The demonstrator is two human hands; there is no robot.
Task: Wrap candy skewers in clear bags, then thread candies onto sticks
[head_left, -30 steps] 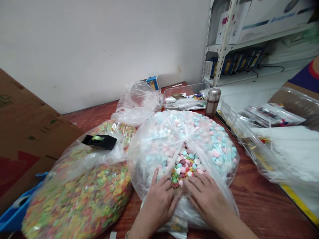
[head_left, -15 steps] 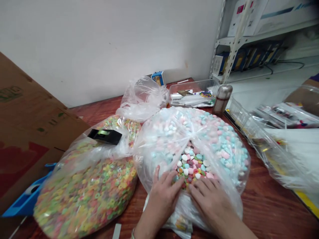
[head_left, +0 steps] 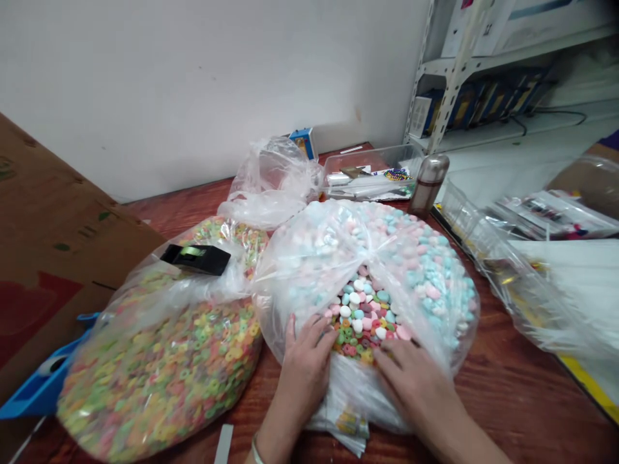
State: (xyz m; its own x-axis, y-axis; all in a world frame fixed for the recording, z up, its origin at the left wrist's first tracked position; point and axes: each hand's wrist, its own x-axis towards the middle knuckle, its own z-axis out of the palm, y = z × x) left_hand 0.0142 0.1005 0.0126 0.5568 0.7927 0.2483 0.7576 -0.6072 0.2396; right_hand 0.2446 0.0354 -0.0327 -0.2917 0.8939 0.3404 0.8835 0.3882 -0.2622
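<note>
A large clear plastic bag (head_left: pixel 435 277), full of pink, white and pale blue pieces, lies on the table. Its gap shows loose pieces (head_left: pixel 362 322), with small green, red and yellow rings among them at the near side. My left hand (head_left: pixel 308 357) rests on the plastic left of the gap, fingers stretched and apart. On the right side lies my right hand (head_left: pixel 411 374), its fingers extended over the near edge of the gap. Neither hand grips anything visible. Some fingertips are hard to see against the plastic.
Left is a bag of coloured rings (head_left: pixel 164 374) with a black tape dispenser (head_left: pixel 196 259) on top. A cardboard box (head_left: pixel 62 225) and blue tool (head_left: pixel 48 380) flank it. Behind are crumpled plastic (head_left: pixel 271 183), a clear tray (head_left: pixel 372 171) and a bottle (head_left: pixel 429 185). Right stands another tray (head_left: pixel 512 290).
My hands have moved apart, the left going left and the right slightly right. More of the small rings show between them. The view has shifted slightly.
</note>
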